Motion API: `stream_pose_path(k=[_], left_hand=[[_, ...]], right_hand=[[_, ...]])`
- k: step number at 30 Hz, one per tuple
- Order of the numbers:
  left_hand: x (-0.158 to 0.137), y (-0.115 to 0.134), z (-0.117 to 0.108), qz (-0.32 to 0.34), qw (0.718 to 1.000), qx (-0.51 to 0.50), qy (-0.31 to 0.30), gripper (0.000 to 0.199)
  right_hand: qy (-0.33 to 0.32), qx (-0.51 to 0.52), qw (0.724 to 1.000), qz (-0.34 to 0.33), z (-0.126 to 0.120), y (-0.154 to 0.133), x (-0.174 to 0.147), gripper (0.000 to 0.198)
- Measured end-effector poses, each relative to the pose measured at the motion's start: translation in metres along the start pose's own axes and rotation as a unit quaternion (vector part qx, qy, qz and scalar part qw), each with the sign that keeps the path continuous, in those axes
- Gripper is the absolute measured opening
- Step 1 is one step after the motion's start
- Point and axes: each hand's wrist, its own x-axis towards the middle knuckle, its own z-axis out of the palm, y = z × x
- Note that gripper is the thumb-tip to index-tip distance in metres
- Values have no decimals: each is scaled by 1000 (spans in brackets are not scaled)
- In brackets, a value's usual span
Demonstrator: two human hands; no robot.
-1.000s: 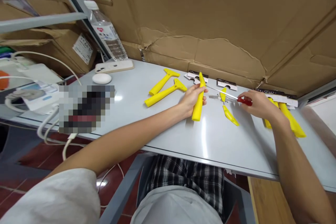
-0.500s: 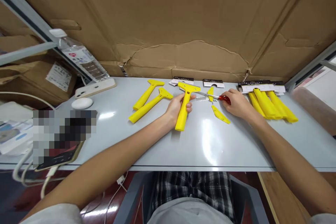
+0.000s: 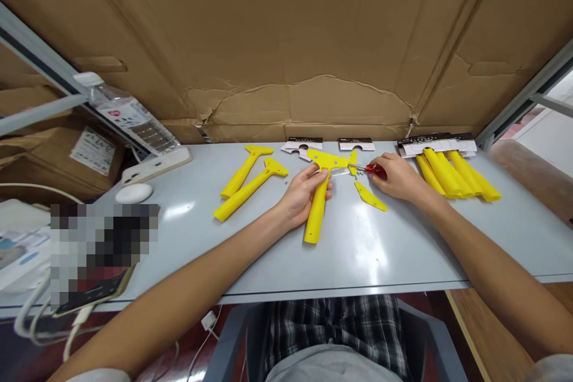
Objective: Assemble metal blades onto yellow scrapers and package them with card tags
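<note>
My left hand is wrapped round the handle of a yellow scraper, its wide head tipped up and its thumb on the upper handle. My right hand grips a screwdriver with a red handle. The shaft points left, and its tip is by the right end of the scraper head; contact I cannot tell. A small yellow head plate lies below the shaft. Another yellow plate is partly hidden behind the tool. Small screws and thin metal pieces lie between the hands.
Two yellow scrapers lie left of my hands. Several packaged yellow handles are at right. Card headers lie along the back, before a cardboard wall. A bottle, phones and a white case are at left.
The scraper has turned in my left hand, so its head slopes down to the right. The screwdriver has shifted slightly, its tip now at the head's right end. The view has tilted a little.
</note>
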Motion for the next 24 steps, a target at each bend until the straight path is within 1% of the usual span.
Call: stream_pose_path(k=[3, 8, 12, 15, 17, 20, 24], left_hand=[[-1, -1, 2, 12, 999, 33, 22, 31], [-4, -1, 5, 13, 995, 91, 46, 17], [-5, 0, 5, -7, 992, 111, 59, 22], [-4, 1, 5, -20, 993, 95, 65, 21], [-3, 1, 4, -23, 997, 55, 51, 20], [0, 0, 2, -29, 999, 1, 26, 24], [5, -2, 0, -15, 998, 19, 51, 19]], right_hand=[[-4, 5, 1000, 3, 0, 1, 0, 33], [-1, 17, 1000, -8, 1, 3, 0, 32], [0, 18, 1000, -8, 0, 3, -1, 32], [-3, 23, 1000, -6, 0, 2, -1, 32], [-3, 27, 1000, -11, 0, 2, 0, 32], [1, 28, 999, -16, 1, 2, 0, 34], [5, 29, 999, -15, 4, 1, 0, 36]])
